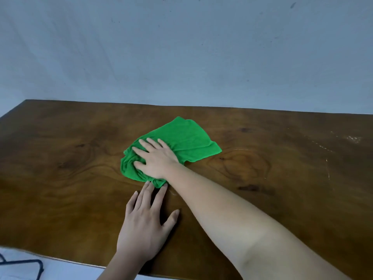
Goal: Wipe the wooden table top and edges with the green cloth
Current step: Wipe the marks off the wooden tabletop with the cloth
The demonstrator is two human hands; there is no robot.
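A bright green cloth (187, 138) lies bunched on the middle of the dark wooden table top (60, 178). My right hand (155, 158) presses flat on the cloth's left part, fingers spread and pointing up-left, with the forearm reaching in from the lower right. My left hand (147, 219) rests flat on the bare wood just below the cloth, fingers apart, its fingertips touching the cloth's lower edge.
A pale blue-grey wall (181, 47) runs along the table's far edge. White scuff marks (353, 139) show on the wood at the far right. Beyond the near left edge is a light floor with a dark metal frame (30, 263).
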